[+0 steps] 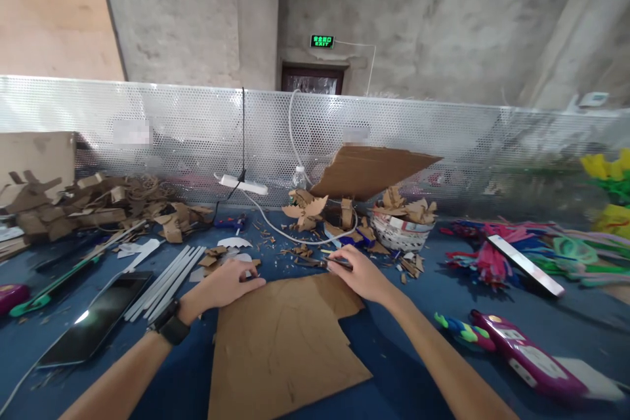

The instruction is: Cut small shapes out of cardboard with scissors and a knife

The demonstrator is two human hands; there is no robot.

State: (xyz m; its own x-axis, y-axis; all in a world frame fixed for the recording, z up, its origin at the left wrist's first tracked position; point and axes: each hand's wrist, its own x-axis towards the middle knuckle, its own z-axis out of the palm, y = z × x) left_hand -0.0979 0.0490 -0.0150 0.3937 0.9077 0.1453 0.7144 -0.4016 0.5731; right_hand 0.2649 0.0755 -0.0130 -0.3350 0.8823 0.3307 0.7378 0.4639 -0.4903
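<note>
A flat sheet of brown cardboard (290,348) with an uneven right edge lies on the blue table in front of me. My left hand (236,283) rests at its upper left corner, thumb stretched over the edge and fingers apart, holding nothing. At the far right corner, my right hand (358,272) has its fingers closed around a slim dark tool (315,263), partly covered by the fingers; its exact kind is unclear. Cardboard scraps and a few white paper pieces (235,243) lie just beyond both hands.
Grey-white sticks (165,282) and a dark tablet (98,318) lie left. Behind are a scrap pile (98,207), glue gun (230,222), power strip (243,184), bottle (299,177) and basket of scraps (403,233). Rightward are pipe cleaners (492,262), a phone (525,266) and a purple device (534,354).
</note>
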